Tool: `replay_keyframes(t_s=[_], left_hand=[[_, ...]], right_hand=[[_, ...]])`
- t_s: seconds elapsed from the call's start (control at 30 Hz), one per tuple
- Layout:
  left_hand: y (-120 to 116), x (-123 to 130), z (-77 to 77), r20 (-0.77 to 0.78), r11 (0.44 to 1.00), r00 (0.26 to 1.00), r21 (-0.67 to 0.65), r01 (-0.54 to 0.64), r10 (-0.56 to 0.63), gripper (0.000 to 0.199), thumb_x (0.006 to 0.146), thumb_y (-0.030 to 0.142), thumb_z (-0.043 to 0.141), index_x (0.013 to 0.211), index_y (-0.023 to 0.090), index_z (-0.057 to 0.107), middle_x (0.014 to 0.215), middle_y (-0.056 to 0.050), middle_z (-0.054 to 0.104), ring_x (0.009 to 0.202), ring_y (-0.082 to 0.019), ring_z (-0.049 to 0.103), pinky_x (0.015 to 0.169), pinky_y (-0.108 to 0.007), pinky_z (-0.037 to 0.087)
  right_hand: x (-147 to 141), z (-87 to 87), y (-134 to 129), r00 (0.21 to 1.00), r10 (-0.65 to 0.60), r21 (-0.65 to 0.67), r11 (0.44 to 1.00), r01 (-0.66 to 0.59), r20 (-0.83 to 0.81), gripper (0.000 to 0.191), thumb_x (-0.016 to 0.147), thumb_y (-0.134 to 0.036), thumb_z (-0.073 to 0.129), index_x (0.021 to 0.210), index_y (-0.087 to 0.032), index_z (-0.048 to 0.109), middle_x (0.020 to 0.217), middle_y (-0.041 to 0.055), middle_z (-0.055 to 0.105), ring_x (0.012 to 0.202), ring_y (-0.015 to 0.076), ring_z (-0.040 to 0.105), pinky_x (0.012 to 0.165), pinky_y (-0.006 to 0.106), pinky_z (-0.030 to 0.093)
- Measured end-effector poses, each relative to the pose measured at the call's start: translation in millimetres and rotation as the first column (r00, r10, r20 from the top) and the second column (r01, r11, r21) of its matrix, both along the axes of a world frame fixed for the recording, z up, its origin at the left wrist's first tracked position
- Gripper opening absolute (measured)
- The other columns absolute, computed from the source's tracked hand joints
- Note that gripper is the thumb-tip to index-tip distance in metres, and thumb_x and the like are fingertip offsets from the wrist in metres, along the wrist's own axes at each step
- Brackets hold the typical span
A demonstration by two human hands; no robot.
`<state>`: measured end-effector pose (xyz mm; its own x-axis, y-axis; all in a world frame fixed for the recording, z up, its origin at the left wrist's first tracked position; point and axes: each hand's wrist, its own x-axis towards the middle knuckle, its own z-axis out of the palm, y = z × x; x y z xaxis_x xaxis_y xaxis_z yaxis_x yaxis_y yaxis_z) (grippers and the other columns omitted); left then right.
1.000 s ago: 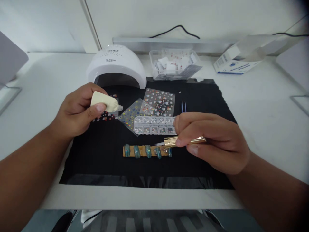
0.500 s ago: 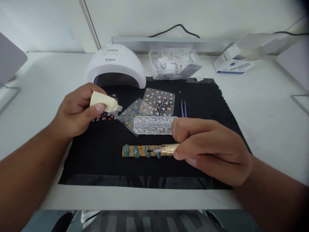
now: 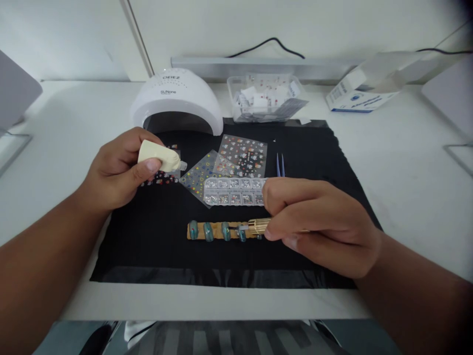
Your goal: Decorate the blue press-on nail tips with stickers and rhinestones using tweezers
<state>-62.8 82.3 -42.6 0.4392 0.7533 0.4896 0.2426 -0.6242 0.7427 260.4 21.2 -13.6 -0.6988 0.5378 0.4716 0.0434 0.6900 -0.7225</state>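
A cream nail polish bottle [image 3: 155, 156] lies tilted in my left hand [image 3: 118, 170], its clear neck pointing right. My right hand [image 3: 325, 224] is closed round the gold cap of a nail polish brush [image 3: 258, 226]. The brush tip reaches left to the third of several teal false nails [image 3: 225, 231], which sit in a row on a tan strip [image 3: 199, 235]. I cannot tell whether the bristles touch that nail. My right hand hides the strip's right end and part of a clear rhinestone case [image 3: 234, 192].
A white nail lamp [image 3: 177, 101] stands at the back left of the black mat [image 3: 148, 251]. Sticker sheets [image 3: 242, 155] and blue tweezers [image 3: 280, 165] lie on the mat. Behind are a clear plastic tub [image 3: 264, 98] and a white carton [image 3: 362, 93].
My right hand has shifted the brush slightly right, so its tip is at the third nail's right side. My left hand and the bottle have stayed put.
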Motion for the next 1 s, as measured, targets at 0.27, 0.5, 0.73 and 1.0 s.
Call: replay_keyframes(t_s=[0.27,0.5,0.73,1.0], left_hand=[[0.6,-0.9,-0.5,-0.007,1.000,1.000,0.004,0.003,-0.003,0.021,0.090,0.035,0.063,0.103,0.018,0.064,0.065,0.001,0.058,0.050,-0.010,0.051,0.043,-0.024,0.039],[-1.7,1.3,2.6,-0.001,1.000,1.000,0.012,0.011,-0.011,0.020,0.091,0.032,0.062,0.106,0.019,0.065,0.067,0.001,0.059,0.051,-0.009,0.052,0.044,-0.023,0.039],[-0.5,1.8,1.4,0.005,1.000,1.000,0.012,0.002,-0.002,0.020,0.090,0.032,0.064,0.104,0.018,0.065,0.067,0.001,0.059,0.051,-0.009,0.051,0.044,-0.024,0.039],[-0.7,1.0,1.6,0.013,1.000,1.000,0.003,0.007,-0.007,0.022,0.090,0.034,0.063,0.104,0.017,0.065,0.067,0.001,0.059,0.052,-0.009,0.051,0.045,-0.024,0.040]], right_hand=[[0.4,0.8,2.2,0.999,0.005,-0.026,1.000,-0.006,-0.044,0.019,0.082,-0.005,0.047,0.085,-0.017,0.061,0.067,-0.0011,0.047,0.058,0.0104,0.044,0.053,0.026,0.038],[0.8,2.1,1.1,0.998,0.017,-0.060,0.998,-0.021,-0.063,0.020,0.082,-0.005,0.046,0.085,-0.017,0.062,0.067,-0.0009,0.048,0.057,0.0100,0.043,0.053,0.026,0.037],[-0.1,-0.6,-1.2,0.997,0.003,-0.102,0.995,-0.010,-0.071,0.022,0.079,-0.002,0.047,0.084,-0.016,0.064,0.067,-0.0003,0.048,0.060,0.0106,0.044,0.055,0.028,0.038],[-0.5,-0.5,-1.7,0.998,0.000,-0.101,0.995,-0.007,-0.065,0.023,0.079,-0.001,0.046,0.084,-0.016,0.064,0.067,-0.0002,0.048,0.061,0.0104,0.044,0.056,0.028,0.037]])
